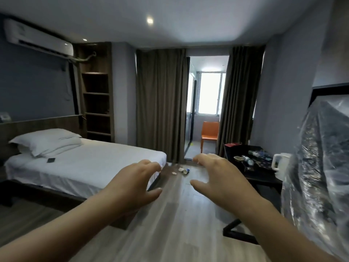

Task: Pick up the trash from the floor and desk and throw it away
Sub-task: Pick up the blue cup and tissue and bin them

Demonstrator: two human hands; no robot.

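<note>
hovering: left grip point(132, 183), right grip point(220, 179) | both loosely spread, empty | floor trash point(184, 170) beyond, between them

Floor trash point(182, 170) — too small to identify.

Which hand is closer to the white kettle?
Right. The right hand is in the air beside the desk with the kettle; the left hand is farther away, near the bed.

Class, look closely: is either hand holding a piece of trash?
No: the left hand and right hand hold nothing, and the floor trash lies beyond them.
</note>
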